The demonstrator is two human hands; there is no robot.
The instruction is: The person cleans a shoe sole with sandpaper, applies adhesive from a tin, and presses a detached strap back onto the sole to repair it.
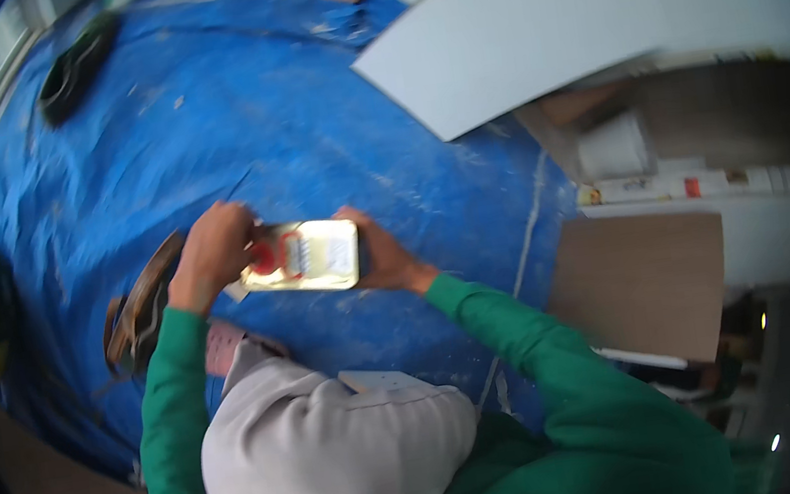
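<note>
The left hand (pixel 219 251) grips the left end of the pack (pixel 308 257), and the right hand (pixel 382 254) grasps its right end, so the flat, gold-coloured thing hangs between the two, above the floor sheet; whether its bright face is foil or a lit screen I cannot tell. To hold it well, I would have the left hand pinch by the edge, as its fingers come near the red marks, and the right match that light pressure, thumbs clear of the face, with a slight tilt to shed the glare. Counting from the left: one dark shoe (pixel 77 69), well beyond and left of the left hand; brown footwear (pixel 136 319) just left of that hand, overlapped, so one or two I cannot say; two green sleeves (pixel 174 399), one behind each hand; one pack, between the hands; one blue sheet (pixel 294 99), below both; one large white panel (pixel 527 36), ahead and right of the right hand; one white tub (pixel 613 147) and one brown board (pixel 642 283), both well right of it.
</note>
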